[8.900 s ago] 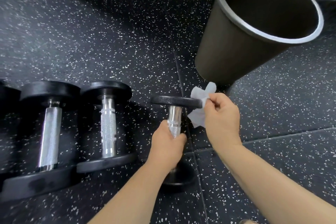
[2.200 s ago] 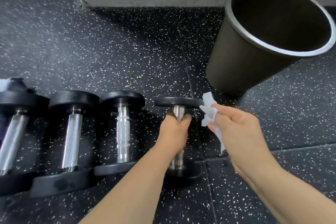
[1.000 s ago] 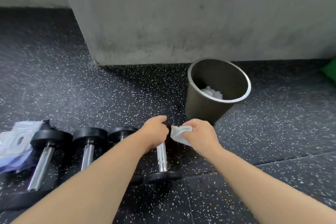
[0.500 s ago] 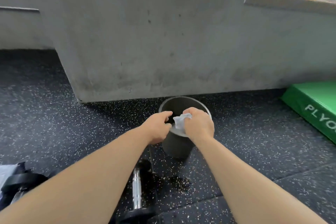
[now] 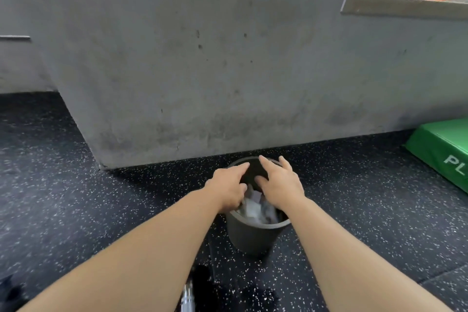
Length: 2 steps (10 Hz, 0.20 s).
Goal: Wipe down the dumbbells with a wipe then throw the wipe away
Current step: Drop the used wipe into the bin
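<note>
1. Your left hand [image 5: 229, 189] hangs over the near-left part of the round dark grey bin with a metal rim [image 5: 253, 234]. Its fingers are spread loosely and point to the far side, with nothing between them.
2. Your right hand [image 5: 279, 183] hangs over the right part of the same bin, just beside the left hand. Its fingers are splayed wide and it holds nothing.
3. The two hands are apart, with a narrow gap between them through which the inside of the bin shows.
4. White crumpled wipes [image 5: 254, 206] lie in the bin, heaped toward its near side. You cannot tell which of them is the one from the dumbbells, as they blur together.
5. The bin stands upright on the black rubber floor with white speckles [image 5: 101, 197], near the foot of the grey concrete wall [image 5: 228, 58].
6. At the near edge, between your forearms, the shiny metal handle of a black dumbbell [image 5: 188, 297] shows, mostly cut off by the frame. It lies well apart from the bin, to the near left of it.
7. A green padded box with white lettering [image 5: 443, 149] sits on the floor at the far right, against the wall.
8. A window with a grey frame [image 5: 395, 5] is set high in the wall on the right.
</note>
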{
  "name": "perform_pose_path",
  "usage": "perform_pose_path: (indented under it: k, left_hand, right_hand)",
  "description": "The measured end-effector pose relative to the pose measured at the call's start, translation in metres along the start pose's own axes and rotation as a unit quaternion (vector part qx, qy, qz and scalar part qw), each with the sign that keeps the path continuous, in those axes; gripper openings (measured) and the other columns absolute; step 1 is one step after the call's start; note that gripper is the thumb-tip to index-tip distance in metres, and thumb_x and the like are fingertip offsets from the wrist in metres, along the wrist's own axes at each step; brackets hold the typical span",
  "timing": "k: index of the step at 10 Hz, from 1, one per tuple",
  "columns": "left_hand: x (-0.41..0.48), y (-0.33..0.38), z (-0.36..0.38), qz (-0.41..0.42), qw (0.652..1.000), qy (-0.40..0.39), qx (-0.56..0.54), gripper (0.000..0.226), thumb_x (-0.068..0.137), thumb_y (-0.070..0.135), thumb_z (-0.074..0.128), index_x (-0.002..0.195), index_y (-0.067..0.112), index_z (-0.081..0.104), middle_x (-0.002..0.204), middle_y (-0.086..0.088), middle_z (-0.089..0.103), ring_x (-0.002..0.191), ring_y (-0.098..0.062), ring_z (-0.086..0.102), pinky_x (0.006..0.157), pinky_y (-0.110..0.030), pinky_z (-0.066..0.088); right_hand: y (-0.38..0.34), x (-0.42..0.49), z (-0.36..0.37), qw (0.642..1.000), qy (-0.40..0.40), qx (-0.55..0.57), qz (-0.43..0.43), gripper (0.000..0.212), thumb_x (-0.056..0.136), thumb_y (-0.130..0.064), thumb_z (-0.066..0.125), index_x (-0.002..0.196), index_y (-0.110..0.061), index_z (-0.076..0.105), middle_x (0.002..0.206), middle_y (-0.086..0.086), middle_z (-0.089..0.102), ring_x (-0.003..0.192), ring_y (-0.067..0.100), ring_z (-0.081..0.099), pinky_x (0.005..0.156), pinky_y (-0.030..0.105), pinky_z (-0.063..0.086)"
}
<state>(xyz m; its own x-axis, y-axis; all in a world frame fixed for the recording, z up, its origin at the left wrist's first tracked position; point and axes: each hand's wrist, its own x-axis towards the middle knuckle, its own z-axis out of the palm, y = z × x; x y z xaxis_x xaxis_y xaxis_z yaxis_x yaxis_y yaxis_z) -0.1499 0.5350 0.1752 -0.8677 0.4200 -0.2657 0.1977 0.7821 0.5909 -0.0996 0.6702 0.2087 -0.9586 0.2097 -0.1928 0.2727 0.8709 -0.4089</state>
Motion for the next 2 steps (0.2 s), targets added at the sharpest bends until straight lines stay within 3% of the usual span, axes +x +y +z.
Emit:
perform_pose_path:
  k: [1,2]
  left_hand:
    - [-0.010,0.001,-0.015,0.001,1.000,0.006,0.002,0.063,0.097,0.026,0.047,0.153,0.034,0.020,0.155,-0.008,0.036,0.138,-0.029,0.038,0.114,-0.043,0.033]
    - [-0.030,0.010,-0.037,0.014,0.999,0.034,0.016,0.061,0.098,0.026,0.046,0.153,0.029,0.022,0.155,-0.007,0.036,0.140,-0.028,0.035,0.114,-0.042,0.031]
  right_hand:
    - [-0.009,0.001,-0.002,0.999,0.006,0.027,0.016,0.058,0.098,-0.041,0.046,0.151,-0.039,0.022,0.161,0.010,0.017,0.144,0.034,0.025,0.113,0.044,0.030]
    - [-0.026,-0.010,-0.013,0.999,0.014,0.036,-0.014,0.056,0.099,-0.043,0.042,0.151,-0.032,0.025,0.154,0.012,0.033,0.142,0.030,0.030,0.111,0.044,0.033]
